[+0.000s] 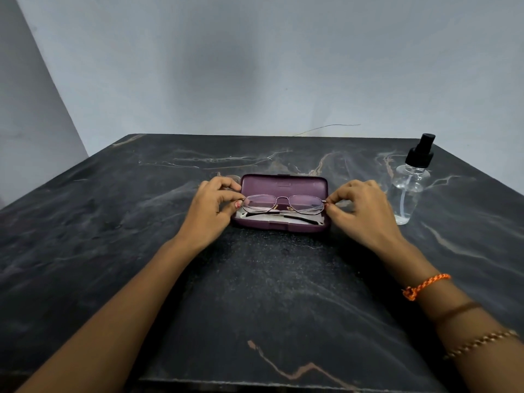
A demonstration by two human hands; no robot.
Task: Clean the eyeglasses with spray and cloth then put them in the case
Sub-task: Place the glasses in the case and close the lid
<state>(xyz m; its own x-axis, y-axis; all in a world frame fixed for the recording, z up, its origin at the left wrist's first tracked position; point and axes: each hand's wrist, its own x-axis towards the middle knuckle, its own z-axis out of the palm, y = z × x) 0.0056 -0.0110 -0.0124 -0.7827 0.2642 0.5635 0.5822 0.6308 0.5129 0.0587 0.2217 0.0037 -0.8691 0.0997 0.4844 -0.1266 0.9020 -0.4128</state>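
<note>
Thin metal-framed eyeglasses point(283, 204) with folded temples sit over the open purple case point(283, 184) at the table's middle. My left hand point(215, 205) pinches the frame's left end between thumb and fingers. My right hand point(360, 207) pinches the right end the same way. The case lid stands up behind the lenses. A pale cloth point(256, 217) lines the case's bottom under the glasses. A clear spray bottle point(408, 188) with a black pump top stands upright to the right of my right hand.
The dark marble table point(255, 293) stretches wide in front of the case and to its left. A grey wall point(255, 66) rises just behind the table's far edge. Bracelets circle my right wrist.
</note>
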